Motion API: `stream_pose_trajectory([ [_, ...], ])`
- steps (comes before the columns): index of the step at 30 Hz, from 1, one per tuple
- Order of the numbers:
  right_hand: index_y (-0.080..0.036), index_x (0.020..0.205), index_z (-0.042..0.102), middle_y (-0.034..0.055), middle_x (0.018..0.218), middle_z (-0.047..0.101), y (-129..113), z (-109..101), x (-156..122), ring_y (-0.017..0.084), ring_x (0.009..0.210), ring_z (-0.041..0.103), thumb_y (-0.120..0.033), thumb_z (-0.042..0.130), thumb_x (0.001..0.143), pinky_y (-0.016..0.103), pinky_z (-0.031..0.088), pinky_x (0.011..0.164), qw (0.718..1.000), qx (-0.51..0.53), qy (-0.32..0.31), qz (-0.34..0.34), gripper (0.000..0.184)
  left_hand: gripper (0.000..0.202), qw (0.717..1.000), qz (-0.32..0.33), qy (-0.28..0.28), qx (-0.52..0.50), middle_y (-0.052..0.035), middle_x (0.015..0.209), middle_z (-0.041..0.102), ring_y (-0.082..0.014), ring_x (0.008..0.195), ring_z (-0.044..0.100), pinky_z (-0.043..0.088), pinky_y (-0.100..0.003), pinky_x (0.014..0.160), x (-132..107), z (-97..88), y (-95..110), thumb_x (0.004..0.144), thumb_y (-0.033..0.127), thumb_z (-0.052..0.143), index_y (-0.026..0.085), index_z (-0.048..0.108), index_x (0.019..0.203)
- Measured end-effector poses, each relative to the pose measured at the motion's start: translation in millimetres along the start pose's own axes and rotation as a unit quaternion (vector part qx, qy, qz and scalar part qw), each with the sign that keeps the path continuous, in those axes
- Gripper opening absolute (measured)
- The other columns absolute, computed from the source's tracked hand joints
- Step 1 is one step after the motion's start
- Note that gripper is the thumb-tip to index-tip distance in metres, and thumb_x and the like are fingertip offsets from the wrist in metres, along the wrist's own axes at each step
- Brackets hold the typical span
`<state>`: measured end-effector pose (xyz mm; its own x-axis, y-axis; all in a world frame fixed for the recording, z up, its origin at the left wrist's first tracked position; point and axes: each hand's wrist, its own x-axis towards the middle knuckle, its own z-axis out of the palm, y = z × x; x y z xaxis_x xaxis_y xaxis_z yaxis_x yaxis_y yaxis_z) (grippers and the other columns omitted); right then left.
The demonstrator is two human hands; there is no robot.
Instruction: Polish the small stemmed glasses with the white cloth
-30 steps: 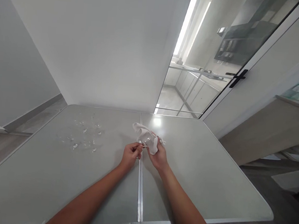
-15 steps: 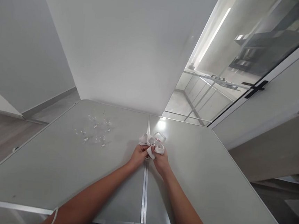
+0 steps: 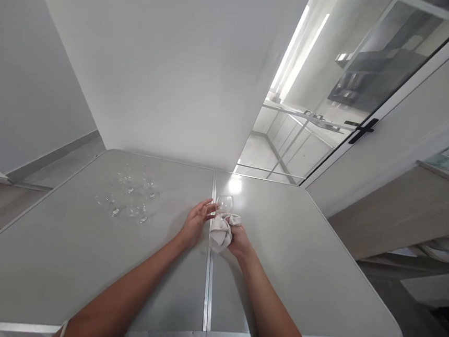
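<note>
Hands met over the table's (image 3: 83,261) centre seam: the left hand (image 3: 195,223), fingers loosely spread, steadied a clear glass (image 3: 224,204), while the right hand (image 3: 237,239) gripped a bunched cloth (image 3: 220,232) just below it. Gentle pressure seemed wise; more glasses (image 3: 129,202) stood far left.

I'm at home: my grey folding table (image 3: 83,261) stands against a plain white wall (image 3: 170,64), and a glass sliding door (image 3: 334,83) beside it shows kitchen cabinets (image 3: 289,143) and a range hood (image 3: 358,80).

Right hand (image 3: 239,239) grips cloth (image 3: 220,232) at glass (image 3: 224,204); left hand (image 3: 195,223) touches glass.
</note>
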<state>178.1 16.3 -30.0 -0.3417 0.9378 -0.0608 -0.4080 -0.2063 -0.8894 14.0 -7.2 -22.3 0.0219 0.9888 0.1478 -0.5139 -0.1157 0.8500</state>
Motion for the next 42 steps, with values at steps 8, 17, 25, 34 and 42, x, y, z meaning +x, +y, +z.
stream_pose_trajectory([
  [8, -0.017, 0.074, 0.064, -0.0003, 0.069, 0.060, 9, 4, -6, 0.011, 0.060, 0.049, -0.032, 0.090, 0.058, 0.024, 0.040, 0.058, 0.992, 0.022, -0.055, 0.107, 0.034, 0.064, 0.988, -0.076, -0.106, -0.079, -0.0202, 0.135, 0.063, -0.0320, 0.115, 0.067, 0.052, -0.038, 0.094, -8, 2.2, 3, 0.083, 0.044, 0.077, 0.017, 0.059, 0.138],
  [17, -0.022, 0.089, 0.065, -0.0011, 0.075, 0.063, -9, 18, -7, 0.015, 0.065, 0.050, -0.023, 0.070, 0.073, 0.025, 0.034, 0.063, 0.911, -0.391, -0.008, -0.129, 0.017, 0.063, 0.999, 0.027, 0.030, 0.003, -0.0176, 0.129, 0.068, -0.0292, 0.118, 0.065, 0.051, -0.038, 0.099, 3, -11.3, -16, 0.073, 0.037, 0.086, 0.017, 0.062, 0.128],
  [25, -0.017, 0.087, 0.070, 0.0028, 0.079, 0.067, -7, 27, -8, 0.016, 0.069, 0.054, -0.038, 0.078, 0.077, 0.027, 0.041, 0.065, 0.985, -0.154, -0.065, -0.042, 0.025, 0.068, 0.999, -0.005, 0.008, -0.037, -0.0206, 0.129, 0.067, -0.0305, 0.111, 0.069, 0.056, -0.039, 0.092, 3, -13.1, -11, 0.074, 0.046, 0.084, 0.015, 0.060, 0.130],
  [34, -0.024, 0.097, 0.063, 0.0003, 0.081, 0.065, -2, -8, 12, 0.018, 0.068, 0.058, -0.042, 0.074, 0.082, 0.028, 0.044, 0.059, 0.943, -0.034, 0.262, -0.201, 0.025, 0.069, 0.995, 0.055, 0.055, -0.070, -0.0213, 0.130, 0.066, -0.0306, 0.114, 0.068, 0.051, -0.044, 0.101, 7, -17.9, -8, 0.071, 0.045, 0.087, 0.016, 0.061, 0.128],
  [42, -0.023, 0.105, 0.065, 0.0013, 0.093, 0.071, -9, 17, -5, 0.017, 0.073, 0.059, -0.029, 0.075, 0.076, 0.026, 0.043, 0.066, 0.965, -0.232, -0.027, -0.119, 0.032, 0.075, 0.997, 0.065, 0.043, 0.007, -0.0165, 0.130, 0.067, -0.0296, 0.113, 0.068, 0.054, -0.041, 0.099, 5, -15.2, -10, 0.066, 0.036, 0.091, 0.018, 0.061, 0.132],
])
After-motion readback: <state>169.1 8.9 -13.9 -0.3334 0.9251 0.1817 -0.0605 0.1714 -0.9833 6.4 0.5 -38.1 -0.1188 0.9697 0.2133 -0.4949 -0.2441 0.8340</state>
